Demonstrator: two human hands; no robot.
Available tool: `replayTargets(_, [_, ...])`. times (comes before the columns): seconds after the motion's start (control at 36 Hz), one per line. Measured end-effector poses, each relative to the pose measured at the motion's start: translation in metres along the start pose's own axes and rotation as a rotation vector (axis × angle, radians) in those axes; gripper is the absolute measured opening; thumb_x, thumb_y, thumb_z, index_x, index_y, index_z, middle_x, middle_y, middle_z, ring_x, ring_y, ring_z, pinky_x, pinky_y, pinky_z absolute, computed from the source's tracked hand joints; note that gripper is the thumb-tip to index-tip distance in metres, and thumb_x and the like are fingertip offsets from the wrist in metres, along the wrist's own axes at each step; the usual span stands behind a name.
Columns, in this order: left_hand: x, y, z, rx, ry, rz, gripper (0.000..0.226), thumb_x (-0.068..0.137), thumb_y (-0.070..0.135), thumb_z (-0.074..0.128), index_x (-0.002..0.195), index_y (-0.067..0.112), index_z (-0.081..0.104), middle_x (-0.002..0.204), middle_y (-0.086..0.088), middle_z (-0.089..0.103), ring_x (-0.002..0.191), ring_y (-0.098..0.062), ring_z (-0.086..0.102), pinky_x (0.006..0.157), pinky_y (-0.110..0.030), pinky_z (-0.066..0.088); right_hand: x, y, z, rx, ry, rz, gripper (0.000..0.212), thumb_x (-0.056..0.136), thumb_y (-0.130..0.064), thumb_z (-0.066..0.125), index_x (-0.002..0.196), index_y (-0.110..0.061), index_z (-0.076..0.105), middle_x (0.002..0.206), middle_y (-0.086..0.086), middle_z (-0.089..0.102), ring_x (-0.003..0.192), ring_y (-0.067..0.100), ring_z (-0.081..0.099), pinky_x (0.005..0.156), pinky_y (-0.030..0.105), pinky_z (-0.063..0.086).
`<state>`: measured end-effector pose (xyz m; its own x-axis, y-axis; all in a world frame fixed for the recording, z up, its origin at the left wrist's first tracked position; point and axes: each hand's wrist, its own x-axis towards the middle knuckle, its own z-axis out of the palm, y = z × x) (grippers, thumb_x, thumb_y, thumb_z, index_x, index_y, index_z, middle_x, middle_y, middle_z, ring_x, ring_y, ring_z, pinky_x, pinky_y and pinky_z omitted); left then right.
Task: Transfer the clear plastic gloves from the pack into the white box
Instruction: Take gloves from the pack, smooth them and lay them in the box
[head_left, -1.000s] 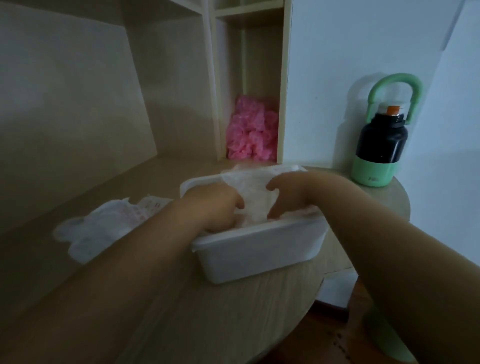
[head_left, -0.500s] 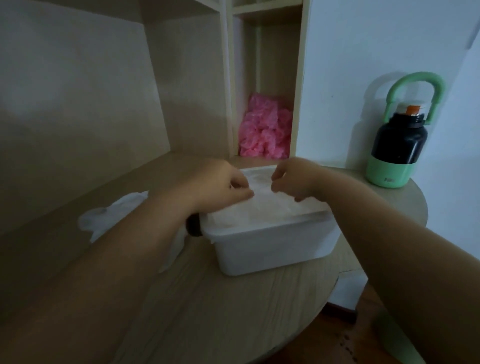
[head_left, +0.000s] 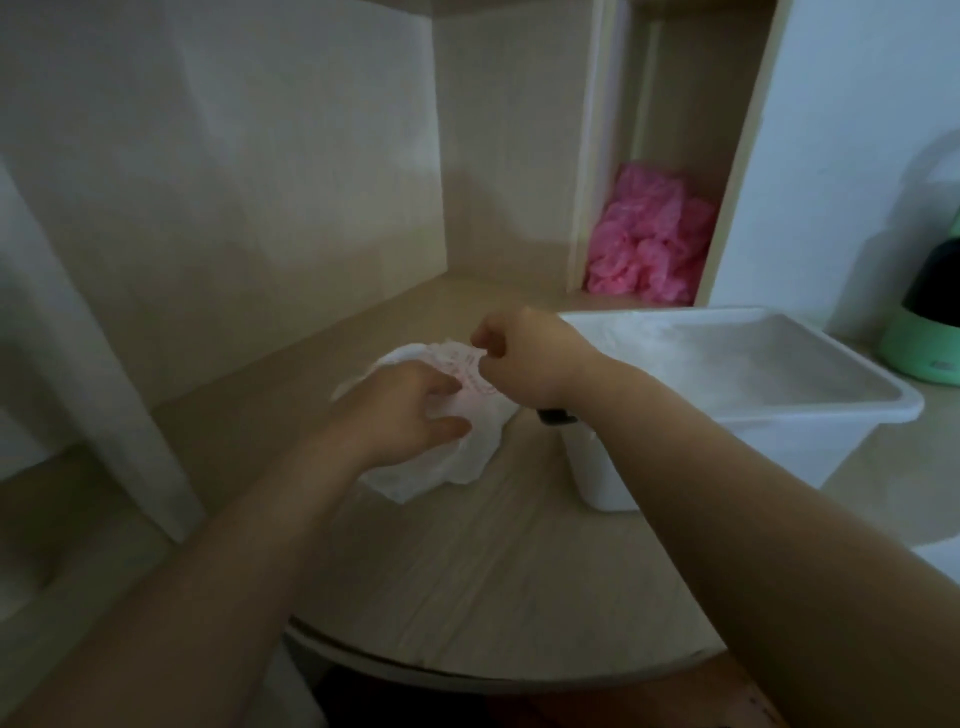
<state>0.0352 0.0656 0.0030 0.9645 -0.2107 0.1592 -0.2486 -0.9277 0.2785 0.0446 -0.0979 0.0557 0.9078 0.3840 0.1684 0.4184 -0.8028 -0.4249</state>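
Note:
The pack of clear plastic gloves (head_left: 457, 457), crumpled white film with pink print, lies on the wooden tabletop left of the white box (head_left: 779, 447). My left hand (head_left: 400, 415) rests on the pack with fingers spread and lightly bent. My right hand (head_left: 524, 358) hovers over the pack's top edge and pinches the printed film between thumb and fingers. Pale clear gloves lie flat inside the white box (head_left: 727, 358).
A heap of pink plastic (head_left: 649, 239) fills a narrow shelf cubby behind the box. A green and black bottle (head_left: 930, 332) stands at the far right. Shelf walls close off the left and back. The table's rounded front edge (head_left: 467, 670) is near me.
Both hands have left the white box and moved left onto the pack. The view has swung left, so the box now sits at the right.

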Motion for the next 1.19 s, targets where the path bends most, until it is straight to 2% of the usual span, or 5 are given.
replayTargets(0.25, [0.005,-0.011,0.008,0.003,0.084,-0.045,0.037,0.073,0.054,0.052,0.092,0.028,0.069,0.099,0.006,0.068,0.085,-0.016,0.061,0.078,-0.036,0.052,-0.002,-0.005,0.007,-0.442,-0.097,0.014,0.043,0.092,-0.013,0.047,0.134,-0.019,0.047,0.127,0.006,0.055,0.114,0.024,0.053,0.084,0.033,0.045])
replayTargets(0.44, [0.002,-0.024,0.012,-0.002,0.397,0.067,0.013,0.085,0.022,0.066,0.083,0.023,0.079,0.097,0.006,0.073,0.097,-0.021,0.063,0.089,-0.044,0.046,0.007,-0.009,0.014,-0.639,-0.034,-0.062,0.034,0.094,-0.018,0.046,0.127,-0.021,0.051,0.115,0.003,0.059,0.105,0.022,0.056,0.082,0.033,0.039])
replayTargets(0.72, [-0.006,-0.014,-0.015,-0.916,0.570,-0.046,0.018,0.090,0.021,0.063,0.079,0.034,0.066,0.075,0.021,0.066,0.074,0.006,0.060,0.070,-0.012,0.044,0.015,-0.017,0.017,0.317,-0.156,0.042,0.068,0.087,-0.028,0.065,0.145,-0.012,0.034,0.136,0.006,0.047,0.112,0.023,0.054,0.088,0.030,0.047])
replayTargets(0.97, [-0.012,-0.015,-0.023,-1.088,0.379,-0.048,0.032,0.067,0.043,0.071,0.091,0.024,0.061,0.080,0.011,0.070,0.075,-0.006,0.064,0.067,-0.024,0.049,0.019,-0.017,0.011,0.931,0.122,0.136,0.021,0.086,-0.019,0.066,0.067,-0.011,0.062,0.068,0.006,0.061,0.068,0.022,0.056,0.064,0.033,0.047])
replayTargets(1.19, [0.000,0.003,-0.049,-1.528,0.287,-0.030,0.008,0.078,0.011,0.065,0.085,0.014,0.062,0.068,0.003,0.065,0.059,-0.006,0.062,0.055,-0.020,0.053,0.005,0.001,-0.035,1.059,0.021,0.113,0.031,0.082,-0.010,0.069,0.107,0.007,0.063,0.100,0.022,0.068,0.086,0.032,0.067,0.080,0.041,0.056])
